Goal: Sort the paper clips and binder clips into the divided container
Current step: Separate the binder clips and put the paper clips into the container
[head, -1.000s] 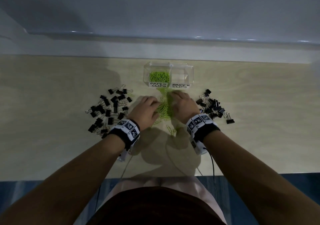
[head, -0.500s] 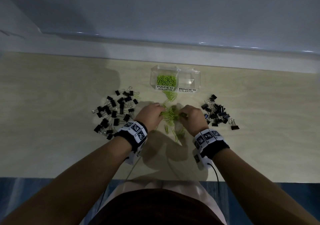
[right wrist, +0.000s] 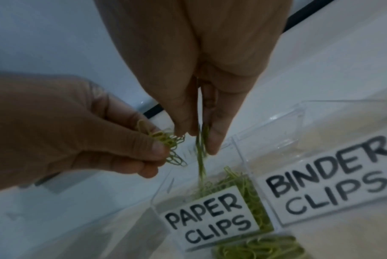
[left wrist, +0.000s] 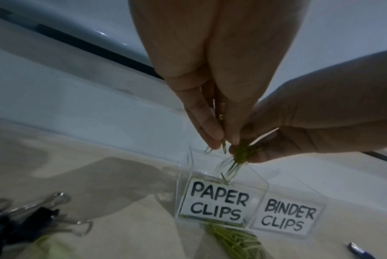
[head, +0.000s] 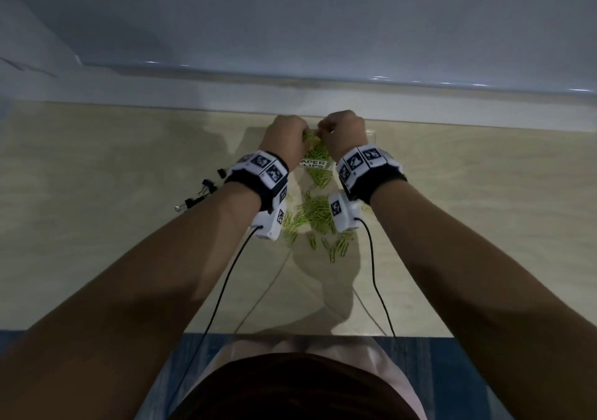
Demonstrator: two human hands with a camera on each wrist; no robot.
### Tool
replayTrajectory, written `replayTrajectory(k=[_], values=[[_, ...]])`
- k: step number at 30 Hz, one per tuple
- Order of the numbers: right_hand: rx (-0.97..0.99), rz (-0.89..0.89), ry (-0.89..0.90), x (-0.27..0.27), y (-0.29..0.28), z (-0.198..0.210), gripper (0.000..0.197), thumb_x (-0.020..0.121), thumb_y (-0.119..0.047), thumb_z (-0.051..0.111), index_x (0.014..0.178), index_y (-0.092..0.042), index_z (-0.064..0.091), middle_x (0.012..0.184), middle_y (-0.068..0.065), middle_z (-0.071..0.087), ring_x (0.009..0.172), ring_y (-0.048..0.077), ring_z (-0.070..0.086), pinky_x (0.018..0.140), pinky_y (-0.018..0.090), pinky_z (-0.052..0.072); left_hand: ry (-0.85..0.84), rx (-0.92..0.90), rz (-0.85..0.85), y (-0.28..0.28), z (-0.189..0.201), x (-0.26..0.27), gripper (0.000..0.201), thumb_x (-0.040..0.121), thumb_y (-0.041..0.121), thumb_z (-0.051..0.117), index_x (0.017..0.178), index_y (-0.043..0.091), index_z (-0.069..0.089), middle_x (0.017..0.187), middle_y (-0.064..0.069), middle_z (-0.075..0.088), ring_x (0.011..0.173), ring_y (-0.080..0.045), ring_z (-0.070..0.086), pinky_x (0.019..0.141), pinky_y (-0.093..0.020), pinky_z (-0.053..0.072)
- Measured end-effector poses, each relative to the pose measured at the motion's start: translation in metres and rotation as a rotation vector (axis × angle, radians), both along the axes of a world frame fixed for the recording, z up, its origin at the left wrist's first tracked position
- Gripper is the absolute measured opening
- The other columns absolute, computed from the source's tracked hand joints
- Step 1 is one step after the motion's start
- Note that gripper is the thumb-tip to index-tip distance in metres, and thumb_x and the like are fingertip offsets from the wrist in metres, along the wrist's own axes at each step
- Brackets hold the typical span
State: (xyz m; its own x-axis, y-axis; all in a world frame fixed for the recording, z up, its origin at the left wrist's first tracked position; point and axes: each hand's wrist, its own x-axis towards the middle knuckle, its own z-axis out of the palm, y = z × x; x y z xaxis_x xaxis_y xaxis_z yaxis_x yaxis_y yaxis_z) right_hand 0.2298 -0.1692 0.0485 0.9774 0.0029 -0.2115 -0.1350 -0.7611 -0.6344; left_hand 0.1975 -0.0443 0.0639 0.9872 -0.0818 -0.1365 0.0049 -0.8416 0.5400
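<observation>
Green paper clips (right wrist: 250,194) heaped in the left compartment, labelled PAPER CLIPS, of a clear divided container (left wrist: 257,201) at the far middle of the worktop (head: 97,225). Right compartment, labelled BINDER CLIPS (right wrist: 334,177), showing only bare floor. Left hand (head: 284,141) and right hand (head: 344,133) side by side above the left compartment, fingertips pointing down. Left hand pinching a small tangle of paper clips between thumb and fingers. Right hand likewise pinching a bunch (right wrist: 202,140), a few strands trailing down toward the heap, blurred. Whether the trailing clips are loose or held, cannot tell. More paper clips (head: 318,216) scattered on the worktop just near of the container, between the wrists, some touching its front wall. Black binder clips (head: 200,193) with silver handles in a loose group left of the container, partly hidden by the left forearm. Marker-patterned wristbands (head: 365,167) and thin black cables on both wrists.
</observation>
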Motion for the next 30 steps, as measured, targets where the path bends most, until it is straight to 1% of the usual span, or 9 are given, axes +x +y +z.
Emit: replayTrajectory(k=[3,7,10,14,16,19,23,27,30], values=[[-0.1,0.085,0.003,0.0,0.0,0.001,0.02,0.088,-0.011,0.057,0.104,-0.013,0.07,0.105,0.011,0.069,0.093,0.023,0.065,0.083,0.027,0.052,0.064,-0.071,-0.021,0.006,0.0,0.003,0.005,0.078,0.013,0.068,0.079,0.008,0.07,0.081,-0.01,0.067,0.076,-0.023,0.063,0.081,-0.035,0.053],[-0.047,0.224,-0.253,-0.039,-0.027,0.002,0.022,0.088,-0.004,0.051,0.094,-0.008,0.072,0.093,0.009,0.072,0.081,0.021,0.067,0.079,0.031,0.056,-0.033,-0.178,0.044,0.039,-0.005,-0.021,0.019,0.084,0.014,0.064,0.099,0.005,0.072,0.095,-0.011,0.073,0.085,-0.021,0.067,0.084,-0.03,0.053],[-0.087,0.397,-0.137,-0.07,-0.031,-0.014,0.023,0.088,-0.003,0.048,0.095,-0.01,0.07,0.096,0.007,0.07,0.083,0.019,0.065,0.079,0.03,0.056,0.005,-0.023,0.046,0.061,-0.029,-0.048,0.02,0.089,0.007,0.055,0.103,0.004,0.069,0.1,-0.014,0.07,0.092,-0.027,0.065,0.087,-0.036,0.052],[-0.248,0.564,0.017,-0.092,-0.03,-0.038,0.044,0.085,-0.009,0.053,0.127,-0.02,0.053,0.141,0.006,0.045,0.126,0.027,0.044,0.102,0.042,0.041,0.117,0.228,-0.054,0.061,-0.062,-0.081,0.039,0.088,0.001,0.046,0.125,0.005,0.055,0.127,-0.013,0.057,0.117,-0.029,0.051,0.102,-0.039,0.039],[-0.3,0.57,0.042,-0.1,-0.031,-0.047,0.049,0.087,-0.016,0.052,0.135,-0.023,0.042,0.151,0.005,0.03,0.136,0.026,0.03,0.109,0.047,0.03,0.102,0.334,-0.089,0.056,-0.071,-0.09,0.043,0.088,0.007,0.047,0.131,0.007,0.046,0.135,-0.01,0.05,0.127,-0.026,0.043,0.107,-0.042,0.03],[-0.357,0.582,0.009,-0.117,-0.039,-0.054,0.045,0.093,-0.022,0.043,0.138,-0.022,0.037,0.152,0.005,0.025,0.139,0.025,0.026,0.111,0.048,0.025,0.091,0.416,-0.094,0.045,-0.076,-0.095,0.046,0.09,0.014,0.047,0.135,0.005,0.04,0.139,-0.01,0.045,0.132,-0.024,0.037,0.11,-0.043,0.023],[-0.319,0.678,-0.012,-0.141,-0.058,-0.056,0.052,0.088,-0.019,0.048,0.139,-0.021,0.038,0.149,0.002,0.033,0.134,0.023,0.035,0.109,0.046,0.029,0.092,0.326,-0.225,0.023,-0.076,-0.105,0.051,0.095,0.022,0.042,0.141,0.005,0.031,0.146,-0.011,0.039,0.137,-0.024,0.031,0.116,-0.04,0.017],[-0.173,0.535,-0.017,-0.153,-0.088,-0.051,0.059,0.082,-0.022,0.061,0.137,-0.022,0.041,0.143,0.001,0.041,0.123,0.024,0.046,0.102,0.041,0.042,0.171,0.24,-0.418,0.012,-0.068,-0.121,0.07,0.094,0.041,0.046,0.148,0.01,0.013,0.155,-0.007,0.021,0.142,-0.021,0.018,0.117,-0.031,0.011],[-0.202,0.361,0.008,-0.156,-0.102,-0.048,0.066,0.076,-0.037,0.071,0.133,-0.019,0.044,0.134,0.007,0.043,0.119,0.028,0.042,0.1,0.043,0.043,0.192,0.198,-0.371,0.015,-0.067,-0.129,0.09,0.082,0.041,0.064,0.149,0.015,0.009,0.149,-0.007,0.024,0.136,-0.025,0.021,0.111,-0.037,0.028]])
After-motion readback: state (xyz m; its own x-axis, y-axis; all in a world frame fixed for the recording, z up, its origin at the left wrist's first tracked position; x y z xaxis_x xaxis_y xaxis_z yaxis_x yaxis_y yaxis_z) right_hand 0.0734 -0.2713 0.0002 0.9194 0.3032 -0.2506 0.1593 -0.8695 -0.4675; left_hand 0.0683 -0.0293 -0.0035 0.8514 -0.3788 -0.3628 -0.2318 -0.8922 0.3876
